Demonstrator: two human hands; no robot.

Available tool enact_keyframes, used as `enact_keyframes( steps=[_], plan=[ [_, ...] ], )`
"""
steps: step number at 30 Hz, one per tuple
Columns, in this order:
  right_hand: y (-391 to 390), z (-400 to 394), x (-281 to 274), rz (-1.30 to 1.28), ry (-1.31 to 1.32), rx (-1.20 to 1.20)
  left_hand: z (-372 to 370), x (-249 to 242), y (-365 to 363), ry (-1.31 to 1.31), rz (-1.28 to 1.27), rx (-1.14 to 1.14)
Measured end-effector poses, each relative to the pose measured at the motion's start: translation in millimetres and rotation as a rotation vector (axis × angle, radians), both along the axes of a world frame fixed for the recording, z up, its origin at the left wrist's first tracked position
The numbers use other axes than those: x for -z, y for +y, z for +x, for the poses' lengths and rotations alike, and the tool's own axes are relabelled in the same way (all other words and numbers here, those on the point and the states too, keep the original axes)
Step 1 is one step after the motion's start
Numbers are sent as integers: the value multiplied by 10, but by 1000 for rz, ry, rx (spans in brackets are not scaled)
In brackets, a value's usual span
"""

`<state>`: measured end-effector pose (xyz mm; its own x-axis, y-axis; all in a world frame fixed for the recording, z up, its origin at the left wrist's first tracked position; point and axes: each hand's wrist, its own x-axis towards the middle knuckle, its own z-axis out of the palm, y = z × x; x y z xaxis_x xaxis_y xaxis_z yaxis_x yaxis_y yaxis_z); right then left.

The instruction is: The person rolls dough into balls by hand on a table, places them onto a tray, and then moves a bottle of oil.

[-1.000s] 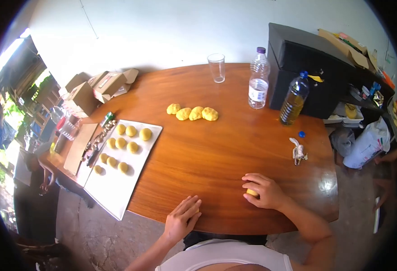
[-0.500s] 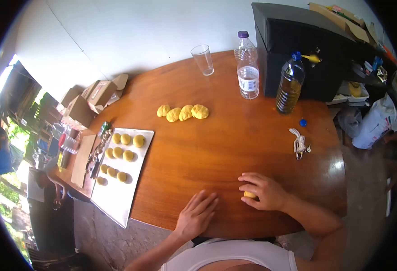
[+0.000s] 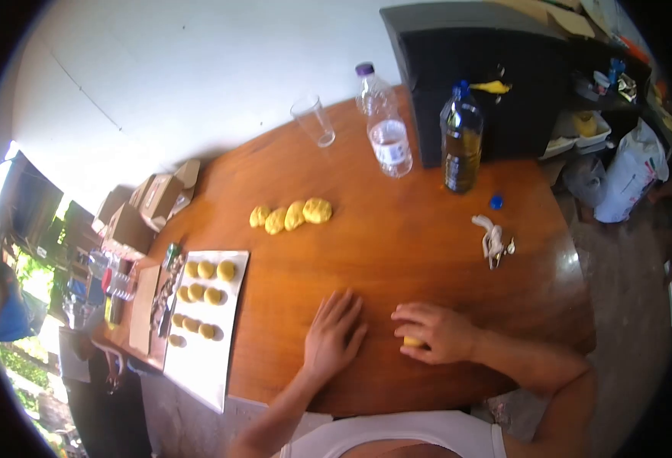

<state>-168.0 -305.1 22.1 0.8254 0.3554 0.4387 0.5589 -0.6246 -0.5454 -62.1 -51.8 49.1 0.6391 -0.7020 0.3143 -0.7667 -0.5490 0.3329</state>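
Note:
My right hand [image 3: 441,334] is cupped over a small yellow dough ball [image 3: 412,341] on the wooden table, its fingers curved around it and hiding most of it. To its left, my left hand [image 3: 333,333] lies flat on the wood with fingers stretched out, holding nothing. Farther up the table, several rough yellow dough lumps [image 3: 295,215] sit side by side in a row. A metal tray [image 3: 198,374] at the left carries several smooth round dough balls [image 3: 212,295] in rows on its upper part.
Toward the back stand a drinking glass [image 3: 315,122], a clear bottle [image 3: 389,145] and an oil bottle [image 3: 460,141] beside a black box [image 3: 496,114]. A blue cap [image 3: 496,202] and white cord [image 3: 492,240] lie at right. Cardboard boxes [image 3: 134,229] are at left; another person's arm [image 3: 111,362] shows beyond.
The camera view has turned and shifted, so the tabletop appears tilted. My left hand's fingers now point more straight ahead. My right hand stays over the dough ball.

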Motion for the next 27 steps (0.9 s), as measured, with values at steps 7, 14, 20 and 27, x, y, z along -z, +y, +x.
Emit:
enact_keyframes(
  steps=[7, 14, 20, 27],
  plan=[
    [-13, 17, -58, 24, 60, 2, -419, 214, 1057, 161, -190, -382],
    [-10, 54, -84, 86, 80, -22, 398, 109, 35, 31, -48, -126],
    [17, 6, -95, 74, 104, 16, -414, 5, 138, -51, 121, 134],
    [-4, 88, -120, 69, 104, -16, 112, 206, 782, 122, -77, -300]
  ],
)
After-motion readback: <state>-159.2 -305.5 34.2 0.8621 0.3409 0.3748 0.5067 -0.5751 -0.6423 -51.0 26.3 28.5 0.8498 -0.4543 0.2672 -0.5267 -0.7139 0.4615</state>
